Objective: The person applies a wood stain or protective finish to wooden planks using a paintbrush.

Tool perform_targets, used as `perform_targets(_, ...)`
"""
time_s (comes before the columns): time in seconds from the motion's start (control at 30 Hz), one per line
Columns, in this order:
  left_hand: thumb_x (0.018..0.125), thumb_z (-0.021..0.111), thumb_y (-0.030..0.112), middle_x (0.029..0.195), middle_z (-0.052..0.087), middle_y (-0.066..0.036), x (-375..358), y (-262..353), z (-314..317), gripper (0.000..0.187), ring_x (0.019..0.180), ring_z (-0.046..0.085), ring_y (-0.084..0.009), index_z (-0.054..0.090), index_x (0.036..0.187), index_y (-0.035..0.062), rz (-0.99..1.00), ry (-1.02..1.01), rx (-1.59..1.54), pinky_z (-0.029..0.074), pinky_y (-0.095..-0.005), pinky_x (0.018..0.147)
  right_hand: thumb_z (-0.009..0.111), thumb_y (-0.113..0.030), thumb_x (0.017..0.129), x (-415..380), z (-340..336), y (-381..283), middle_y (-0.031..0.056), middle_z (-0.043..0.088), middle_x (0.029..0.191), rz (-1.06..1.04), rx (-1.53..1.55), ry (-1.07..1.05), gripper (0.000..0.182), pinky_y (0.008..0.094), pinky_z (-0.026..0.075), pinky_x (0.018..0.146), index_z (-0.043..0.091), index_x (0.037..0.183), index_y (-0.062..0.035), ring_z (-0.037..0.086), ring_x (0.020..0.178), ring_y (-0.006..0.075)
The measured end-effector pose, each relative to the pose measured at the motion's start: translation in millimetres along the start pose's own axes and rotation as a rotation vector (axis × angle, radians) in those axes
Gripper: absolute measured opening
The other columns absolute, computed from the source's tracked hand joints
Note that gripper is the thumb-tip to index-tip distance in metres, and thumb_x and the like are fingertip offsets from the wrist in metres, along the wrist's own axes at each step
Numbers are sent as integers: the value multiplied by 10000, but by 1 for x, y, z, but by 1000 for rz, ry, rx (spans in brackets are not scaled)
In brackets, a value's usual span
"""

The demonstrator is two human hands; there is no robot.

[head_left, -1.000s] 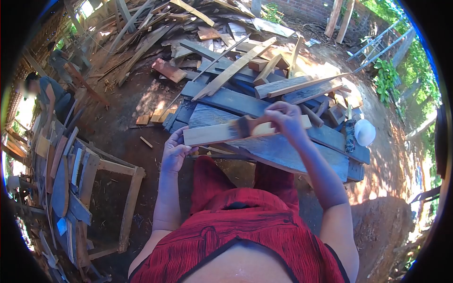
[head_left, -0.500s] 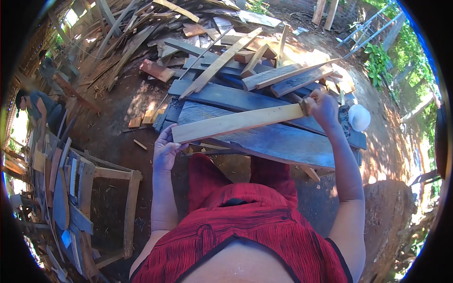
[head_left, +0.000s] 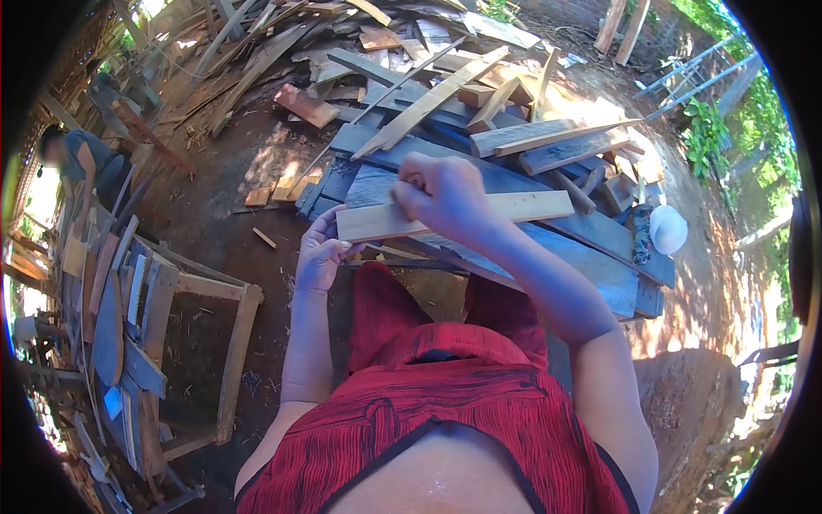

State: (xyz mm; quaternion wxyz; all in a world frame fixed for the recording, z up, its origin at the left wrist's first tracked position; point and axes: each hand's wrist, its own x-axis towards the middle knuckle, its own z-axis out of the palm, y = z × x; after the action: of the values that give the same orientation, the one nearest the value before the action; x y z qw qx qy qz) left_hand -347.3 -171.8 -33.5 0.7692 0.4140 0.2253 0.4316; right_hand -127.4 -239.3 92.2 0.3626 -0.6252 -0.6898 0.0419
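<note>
A pale wooden board [head_left: 531,206] lies crosswise in front of me, over the dark plank bench [head_left: 591,272]. The fingers of my left hand [head_left: 319,259] are closed around its left end, thumb at the near edge. My right hand [head_left: 447,193] is curled in a fist on top of the board, left of its middle. I cannot tell what is pressed under its fingers. The right forearm reaches across and covers part of the bench.
Several loose boards [head_left: 445,98] are heaped on the bench's far side. At its right end sits a white rounded object [head_left: 668,230]. A wooden frame [head_left: 235,360] stands on the left beside leaning planks. Another person [head_left: 86,163] bends over at far left.
My right hand has slid left along the board, from its right end to left of the middle. The left hand keeps the same end. The view has shifted slightly.
</note>
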Motion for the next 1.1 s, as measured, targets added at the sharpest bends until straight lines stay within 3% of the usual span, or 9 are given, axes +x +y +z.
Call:
perform_targets(0.07,643,551,-63,1115,580,-149,-1,-1,-2,626,927,639,-237,433,1256,-22,-3,6,4,578,-375,773,656,-194,768,10,12,-12,87,602,616,-13,306,-32,170,320,463,511,632,826,-36,593,532,175)
perform_targets(0.1,646,562,-56,1111,583,-145,-1,-2,-4,615,925,639,-233,441,1248,-17,2,-4,1,577,-375,772,656,-194,768,14,18,-15,87,602,616,-15,312,-36,170,320,463,511,632,826,-36,593,532,175)
perform_targets(0.17,655,589,-40,1094,592,-135,-3,-3,-6,586,914,642,-221,462,1226,-3,12,-20,13,573,-375,773,652,-160,797,19,28,-14,37,596,631,139,756,-107,159,222,436,451,637,858,-13,541,520,75)
perform_targets(0.27,644,582,-46,1081,596,-132,-4,2,-1,603,933,636,-217,455,1233,-11,5,0,18,574,-368,773,636,-140,818,12,21,-3,15,590,657,282,894,-126,135,166,411,421,631,849,-9,535,523,47)
perform_targets(0.5,644,535,-72,1127,569,-157,1,1,-1,630,981,618,-242,427,1263,-25,-22,-16,50,575,-365,777,642,-156,797,-59,-49,88,25,571,606,597,798,117,149,172,376,395,633,837,-13,514,457,61)
perform_targets(0.73,717,502,-60,1145,557,-157,16,-7,-10,612,969,618,-245,381,1316,-24,-53,35,44,570,-375,784,623,-157,806,-174,-133,179,52,576,613,757,623,414,172,189,355,364,617,867,3,515,452,79)
perform_targets(0.8,752,501,-46,1144,556,-144,21,-9,-8,587,962,616,-231,372,1325,-29,-65,72,69,571,-361,774,603,-153,819,-200,-139,189,51,569,606,828,689,620,158,193,366,363,610,875,-5,519,451,87)
perform_targets(1.1,802,574,44,1109,582,-112,54,-28,-12,555,983,582,-180,398,1321,-45,-157,299,534,498,-308,787,562,-145,849,-248,-105,212,45,569,659,886,1062,760,143,198,381,368,605,869,-10,528,499,97)
